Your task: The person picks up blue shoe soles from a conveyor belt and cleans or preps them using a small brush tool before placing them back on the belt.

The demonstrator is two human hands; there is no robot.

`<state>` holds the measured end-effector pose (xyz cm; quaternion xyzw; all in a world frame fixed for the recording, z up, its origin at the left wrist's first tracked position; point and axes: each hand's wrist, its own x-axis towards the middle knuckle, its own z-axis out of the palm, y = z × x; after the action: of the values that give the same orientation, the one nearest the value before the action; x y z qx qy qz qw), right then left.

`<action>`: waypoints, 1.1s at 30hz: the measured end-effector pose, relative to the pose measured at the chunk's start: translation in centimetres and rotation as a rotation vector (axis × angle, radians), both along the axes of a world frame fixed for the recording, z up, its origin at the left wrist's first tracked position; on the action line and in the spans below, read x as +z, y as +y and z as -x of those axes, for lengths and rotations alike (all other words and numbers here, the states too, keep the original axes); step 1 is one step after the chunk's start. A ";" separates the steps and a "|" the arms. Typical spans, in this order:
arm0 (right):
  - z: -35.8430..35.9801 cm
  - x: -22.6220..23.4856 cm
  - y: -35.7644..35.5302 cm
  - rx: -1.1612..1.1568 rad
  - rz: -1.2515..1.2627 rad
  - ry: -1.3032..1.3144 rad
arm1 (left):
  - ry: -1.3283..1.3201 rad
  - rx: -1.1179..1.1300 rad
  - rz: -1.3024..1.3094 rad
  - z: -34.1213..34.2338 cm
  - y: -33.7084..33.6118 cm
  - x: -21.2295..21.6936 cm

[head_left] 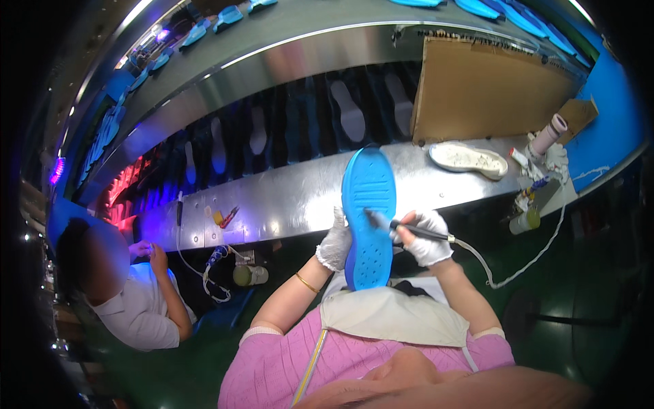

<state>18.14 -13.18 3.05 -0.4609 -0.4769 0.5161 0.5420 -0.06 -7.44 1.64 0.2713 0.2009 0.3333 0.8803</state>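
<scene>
A bright blue shoe sole (370, 183) stands on end in front of me, with grooves near its top and small holes lower down. My left hand (334, 245), in a white glove with bare forearm behind it, grips the sole's left edge. In my gloved right hand (429, 240) is a black-handled brush (402, 228), pinched between bare-looking fingertips. Its dark bristles lie against or just over the middle of the sole; I cannot tell which. A pale hose (492, 281) runs from the handle's end toward the right.
A metal ledge (272, 204) crosses ahead, carrying a white sole (469, 160), a cardboard sheet (490, 92) and a pink tube (547, 135). Behind it, several soles sit in a dark rack (300, 123); blue soles lie on a belt (327, 20) above. A co-worker (139, 300) sits at left.
</scene>
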 end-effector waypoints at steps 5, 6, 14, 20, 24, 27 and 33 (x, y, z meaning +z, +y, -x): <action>0.8 0.8 -0.8 0.077 -0.151 -0.062 | 0.059 -0.068 0.038 -0.1 0.6 -2.7; 0.7 0.8 -0.5 0.096 -0.165 0.049 | 0.078 -0.024 0.014 -0.5 0.8 -1.6; 1.2 2.4 0.5 0.076 -0.336 -0.149 | -0.364 0.097 -0.023 -2.8 3.6 0.3; 1.4 2.2 1.4 0.039 -0.265 -0.015 | -0.395 0.269 -0.119 -2.5 6.2 0.4; 1.4 3.6 1.6 0.115 -0.157 0.025 | -0.535 0.248 -0.253 -2.4 7.4 1.4; 0.8 3.1 1.5 0.031 0.098 0.301 | -0.618 0.223 -0.315 -1.9 8.1 1.7; 2.1 1.4 1.3 0.123 0.039 0.209 | -0.592 0.204 -0.390 -1.3 9.2 1.9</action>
<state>15.99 -11.85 4.46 -0.3848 -0.4349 0.6028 0.5471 1.26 1.78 3.52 0.3046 -0.1037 0.5154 0.7942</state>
